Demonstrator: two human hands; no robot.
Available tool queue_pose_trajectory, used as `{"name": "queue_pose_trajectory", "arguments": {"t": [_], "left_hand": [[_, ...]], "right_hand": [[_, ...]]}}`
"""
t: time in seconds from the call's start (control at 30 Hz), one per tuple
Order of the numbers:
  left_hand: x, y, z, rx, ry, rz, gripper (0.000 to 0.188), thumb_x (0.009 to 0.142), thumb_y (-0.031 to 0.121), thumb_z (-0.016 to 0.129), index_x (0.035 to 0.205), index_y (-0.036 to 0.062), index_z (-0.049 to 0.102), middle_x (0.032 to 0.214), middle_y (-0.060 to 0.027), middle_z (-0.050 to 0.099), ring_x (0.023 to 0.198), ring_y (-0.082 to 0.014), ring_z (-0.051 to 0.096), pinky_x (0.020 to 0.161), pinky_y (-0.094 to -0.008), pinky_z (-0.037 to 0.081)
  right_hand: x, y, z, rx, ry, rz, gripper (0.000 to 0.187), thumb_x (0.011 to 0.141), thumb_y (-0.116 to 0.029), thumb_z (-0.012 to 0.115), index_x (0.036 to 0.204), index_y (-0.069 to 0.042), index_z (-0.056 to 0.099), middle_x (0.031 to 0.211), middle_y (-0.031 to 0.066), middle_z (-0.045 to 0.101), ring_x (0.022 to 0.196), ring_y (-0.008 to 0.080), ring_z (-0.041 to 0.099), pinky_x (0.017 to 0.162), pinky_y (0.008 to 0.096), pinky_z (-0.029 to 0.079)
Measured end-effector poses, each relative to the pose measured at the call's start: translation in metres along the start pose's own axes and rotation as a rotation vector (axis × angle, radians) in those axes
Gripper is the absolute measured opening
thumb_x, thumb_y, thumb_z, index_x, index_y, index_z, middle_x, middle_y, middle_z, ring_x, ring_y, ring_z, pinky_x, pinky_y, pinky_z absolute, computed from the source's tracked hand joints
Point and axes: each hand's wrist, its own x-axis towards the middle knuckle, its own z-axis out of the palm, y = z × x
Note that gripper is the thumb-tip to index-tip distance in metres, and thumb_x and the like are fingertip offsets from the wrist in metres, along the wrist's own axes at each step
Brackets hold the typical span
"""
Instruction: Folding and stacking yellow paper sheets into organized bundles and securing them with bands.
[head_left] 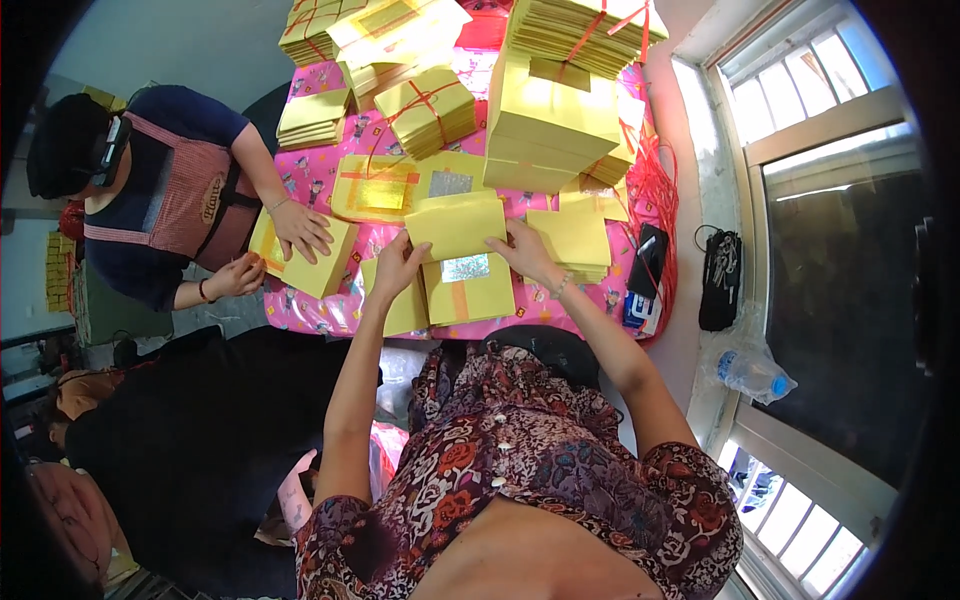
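Note:
A yellow paper sheet (pixel 455 228) is stretched between my two hands near the table's front edge. My left hand (pixel 400 264) pinches its lower left side, and my right hand (pixel 526 250) grips its right side. Under the sheet lies a stack of yellow paper (pixel 488 298), whose top shows a silver foil square (pixel 465 267) and an orange strip. Part of that stack is hidden by the held sheet. Close to my right hand sits another pile of plain yellow paper (pixel 572 243). More yellow paper (pixel 403 312) lies below my left hand.
At the left, a co-worker's hands (pixel 300 230) rest on a yellow paper stack (pixel 318 264). Bundles tied with red string (pixel 428 108) and a tall yellow stack (pixel 550 125) fill the back of the pink tablecloth (pixel 320 318). Red strings (pixel 655 195) and a dark phone (pixel 648 262) lie at the right.

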Motion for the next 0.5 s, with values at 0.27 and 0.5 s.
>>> {"name": "queue_pose_trajectory", "arguments": {"t": [0.27,0.5], "left_hand": [[0.020,-0.004,0.010,0.073,0.083,-0.128,0.032,0.083,0.029,0.072,0.084,0.0007,0.057,0.065,-0.0064,0.060,0.057,-0.0123,0.055,0.053,-0.0287,0.044],[0.018,-0.028,0.021,0.045,0.199,-0.157,0.033,0.080,0.028,0.074,0.085,0.0006,0.057,0.067,-0.0102,0.064,0.059,-0.0186,0.061,0.054,-0.0318,0.046]], "right_hand": [[0.009,0.008,0.022,-0.109,0.168,0.112,0.033,0.083,-0.027,0.067,0.098,0.002,0.061,0.092,0.0211,0.062,0.085,0.0362,0.060,0.076,0.0434,0.048],[0.012,0.000,0.034,-0.281,0.187,0.210,0.036,0.081,-0.025,0.069,0.094,0.006,0.056,0.093,0.0270,0.061,0.090,0.0403,0.060,0.079,0.0455,0.049]]}}
